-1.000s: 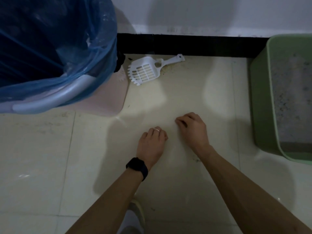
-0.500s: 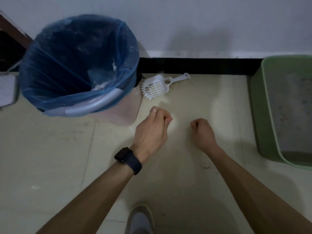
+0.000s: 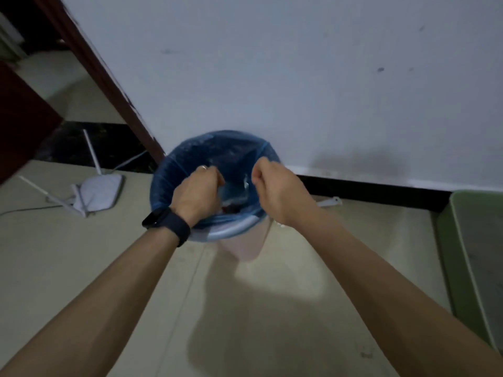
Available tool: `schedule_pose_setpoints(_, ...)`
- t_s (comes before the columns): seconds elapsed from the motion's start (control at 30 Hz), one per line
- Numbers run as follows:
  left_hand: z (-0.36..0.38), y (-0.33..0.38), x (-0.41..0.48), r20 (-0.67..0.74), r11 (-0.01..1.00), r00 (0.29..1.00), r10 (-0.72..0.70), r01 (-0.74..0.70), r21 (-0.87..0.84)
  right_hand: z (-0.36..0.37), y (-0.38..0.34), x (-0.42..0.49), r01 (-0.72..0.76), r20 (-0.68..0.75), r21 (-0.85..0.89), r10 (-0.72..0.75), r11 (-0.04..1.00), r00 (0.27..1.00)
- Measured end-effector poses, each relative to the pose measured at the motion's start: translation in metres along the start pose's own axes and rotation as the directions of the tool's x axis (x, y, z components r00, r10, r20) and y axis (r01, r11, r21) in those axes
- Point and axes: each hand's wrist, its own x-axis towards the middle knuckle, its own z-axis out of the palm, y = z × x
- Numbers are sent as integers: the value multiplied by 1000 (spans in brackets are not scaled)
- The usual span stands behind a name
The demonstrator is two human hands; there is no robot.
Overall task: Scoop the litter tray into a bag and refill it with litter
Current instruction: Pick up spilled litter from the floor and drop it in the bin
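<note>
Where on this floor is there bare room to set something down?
Bare tile lies between the bin and the green litter tray, and nearer us in front of the router. Crowded: the bin's mouth, under the left hand and right hand, and the wall strip beside it, where the scoop lies.

One camera on my head, facing forward and down, close above the blue-lined bin, wall just behind it.

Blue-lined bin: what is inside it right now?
Inside the bin liner, pale and dark scraps show at the bottom between the left hand and right hand, which cover the rest.
</note>
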Motion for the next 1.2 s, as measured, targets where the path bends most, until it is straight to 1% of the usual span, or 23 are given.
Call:
schedule_pose_setpoints(0.07,-3,-6,2,173,995,984,-44,28,92,4,-1,11,-1,137,-135,19,991,990)
schedule_pose_setpoints(0.1,-5,-8,2,220,993,974,-60,36,111,3,-1,14,-17,179,-166,47,986,983)
schedule_pose_setpoints(0.17,-10,-5,0,215,995,976,-35,13,99,-2,-2,16,-39,188,-117,61,992,980)
schedule_pose_setpoints(0.23,-15,8,-8,112,996,993,40,-48,72,-13,-3,9,-32,90,4,31,999,995)
schedule_pose_setpoints(0.27,-16,18,-13,35,995,996,84,-86,55,-19,0,3,-51,21,37,50,998,999)
schedule_pose_setpoints(0.33,-11,44,-28,-159,977,965,209,-213,-4,-32,14,-22,-173,-128,88,183,981,975)
schedule_pose_setpoints(0.37,-5,60,-37,-259,955,926,274,-294,-38,-38,26,-39,-256,-193,131,278,958,941)
schedule_pose_setpoints(0.43,17,92,-56,-411,889,828,382,-450,-79,-42,56,-86,-418,-240,226,466,880,852)
schedule_pose_setpoints(0.47,37,108,-65,-452,852,784,426,-516,-92,-40,72,-114,-490,-232,243,541,837,809)
schedule_pose_setpoints(0.5,60,123,-75,-457,817,761,461,-565,-116,-34,88,-145,-561,-215,245,608,791,764)
schedule_pose_setpoints(0.53,87,136,-86,-417,792,767,488,-590,-159,-26,103,-178,-631,-185,230,670,741,719)
schedule_pose_setpoints(0.57,116,147,-98,-334,781,796,506,-587,-215,-15,115,-212,-695,-145,187,720,694,679)
schedule_pose_setpoints(0.63,174,161,-122,-76,787,844,531,-524,-326,8,130,-276,-781,-54,58,783,622,620)
schedule_pose_setpoints(0.67,202,166,-134,58,791,831,554,-503,-349,20,134,-306,-803,-14,7,803,596,596)
schedule_pose_setpoints(0.7,228,169,-145,168,790,796,582,-504,-350,30,136,-332,-818,10,-31,818,575,575)
schedule_pose_setpoints(0.77,267,170,-164,302,782,725,619,-532,-326,45,136,-373,-834,13,-80,837,546,547)
schedule_pose_setpoints(0.8,281,170,-170,329,778,707,627,-541,-320,51,134,-388,-833,5,-102,838,543,545)
schedule_pose_setpoints(0.87,299,168,-179,311,769,706,636,-549,-326,63,132,-406,-807,-35,-136,811,575,584)
schedule_pose_setpoints(0.93,311,169,-184,212,763,749,628,-540,-354,72,134,-411,-783,-114,-122,775,610,621)
schedule_pose_setpoints(1.0,321,172,-186,105,764,799,593,-516,-387,78,138,-409,-773,-180,-102,752,627,634)
schedule_pose_setpoints(1.07,327,174,-186,52,767,829,557,-489,-416,83,142,-407,-742,-223,-100,711,663,666)
schedule_pose_setpoints(1.13,331,175,-185,-5,749,838,545,-490,-446,87,144,-407,-701,-258,-109,661,705,705)
schedule_pose_setpoints(1.2,335,174,-186,-57,722,823,565,-526,-450,89,147,-410,-668,-279,-121,620,735,733)
